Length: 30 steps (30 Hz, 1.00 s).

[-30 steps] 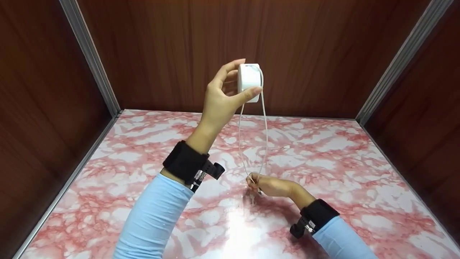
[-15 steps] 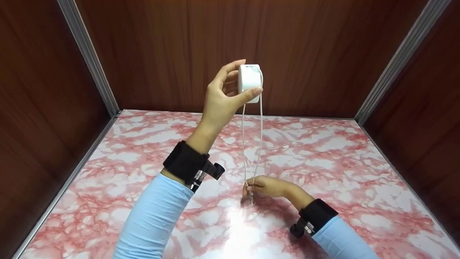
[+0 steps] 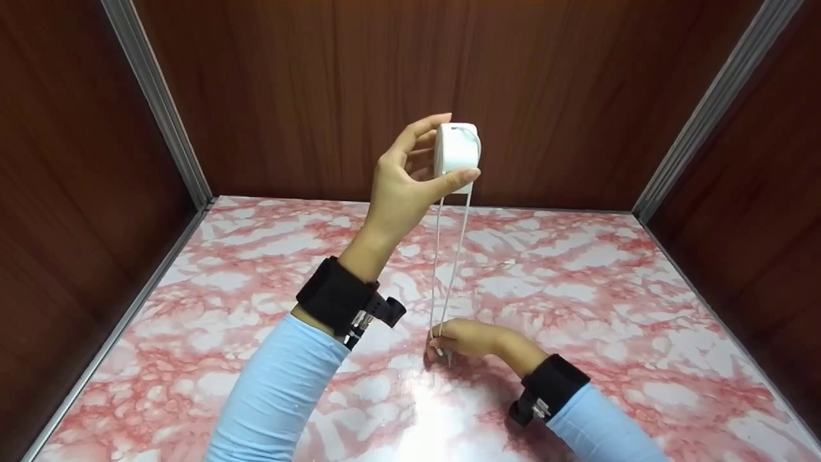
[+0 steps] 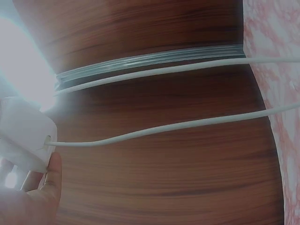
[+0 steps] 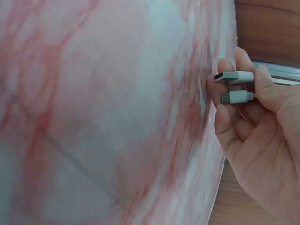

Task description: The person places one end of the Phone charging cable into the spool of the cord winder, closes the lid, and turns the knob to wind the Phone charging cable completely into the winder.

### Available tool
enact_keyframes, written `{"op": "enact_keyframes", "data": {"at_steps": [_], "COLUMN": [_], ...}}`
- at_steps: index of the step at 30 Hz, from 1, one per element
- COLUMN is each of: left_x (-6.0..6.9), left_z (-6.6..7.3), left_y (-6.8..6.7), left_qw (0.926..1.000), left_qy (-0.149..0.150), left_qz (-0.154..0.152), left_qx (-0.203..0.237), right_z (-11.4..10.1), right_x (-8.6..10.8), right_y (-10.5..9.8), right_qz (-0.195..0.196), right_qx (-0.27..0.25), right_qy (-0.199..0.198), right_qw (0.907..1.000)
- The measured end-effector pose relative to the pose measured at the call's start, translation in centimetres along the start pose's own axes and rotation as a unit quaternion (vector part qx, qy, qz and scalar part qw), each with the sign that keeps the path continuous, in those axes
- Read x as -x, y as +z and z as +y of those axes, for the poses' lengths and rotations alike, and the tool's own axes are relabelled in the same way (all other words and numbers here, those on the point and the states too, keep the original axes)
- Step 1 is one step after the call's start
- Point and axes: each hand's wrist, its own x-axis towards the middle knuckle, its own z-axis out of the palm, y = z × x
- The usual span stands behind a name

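High in the head view my left hand (image 3: 410, 176) grips a white rounded case (image 3: 460, 144), the thumb across its front and the fingers behind. Two strands of a white USB cable (image 3: 457, 256) run down from the case to my right hand (image 3: 465, 338), low over the table. In the left wrist view one strand enters a small hole in the case (image 4: 28, 124). My right hand pinches the cable near its ends, as the right wrist view shows. A USB-A plug (image 5: 239, 76) and a smaller micro-USB-like plug (image 5: 236, 97) lie side by side across its fingers.
A table top (image 3: 256, 276) with a red and white marbled pattern lies beneath both hands. Dark brown wood panels (image 3: 308, 83) stand at the back and both sides, with metal strips (image 3: 160, 102) at the corners. Light glares off the table near the front.
The left hand and case have shifted slightly right and down. My right hand has moved a little left and down. The two cable strands, bowed apart earlier, now run straighter and closer.
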Motion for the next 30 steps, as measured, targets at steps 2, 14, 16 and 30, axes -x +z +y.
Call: {"op": "enact_keyframes", "data": {"at_steps": [2, 14, 16, 30], "left_x": [0.0, 0.2, 0.3, 0.4], "left_z": [0.2, 0.5, 0.4, 0.3], "left_y": [0.1, 0.3, 0.3, 1.0], "left_qw": [1.0000, 0.9998, 0.9999, 0.9999], "left_qy": [0.002, -0.004, -0.004, -0.007], "left_qz": [0.000, -0.014, -0.010, 0.006], "left_qx": [0.000, -0.010, -0.007, 0.014], "right_z": [-0.1, 1.1, 1.2, 1.2], "right_x": [-0.1, 0.4, 0.5, 0.6], "right_y": [-0.1, -0.3, -0.4, 0.0], "right_qz": [-0.003, 0.002, 0.002, 0.009], "right_qx": [0.007, -0.021, -0.021, 0.026], "right_qy": [-0.009, 0.002, -0.005, -0.034], "right_qw": [0.9999, 0.9998, 0.9998, 0.9991]}}
